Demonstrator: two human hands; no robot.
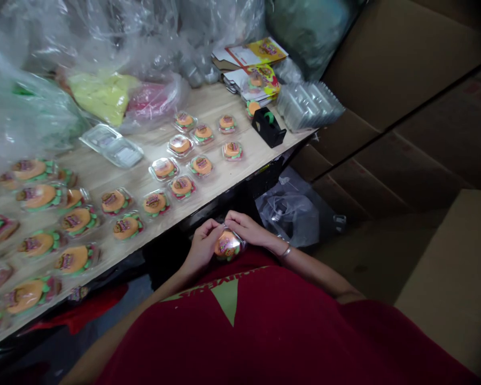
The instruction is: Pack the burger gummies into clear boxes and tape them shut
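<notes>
Close to my body, below the table edge, a clear plastic box with a toy burger inside is held between both hands. My left hand grips its left side, thumb laid toward the top edge. On the far right edge my right hand is closed, fingertips bent over the rim. The fingertips of both hands nearly meet at the top of the box. An orange bun with a printed label and green edging shows through the lid. Whether a small piece of tape lies under the fingers cannot be made out.
Many boxed toy burgers stand along the wooden table. An open clear box lies behind them. At the right end are a black tape dispenser, stacked clear boxes and printed cards. Plastic bags fill the back; cartons rise right.
</notes>
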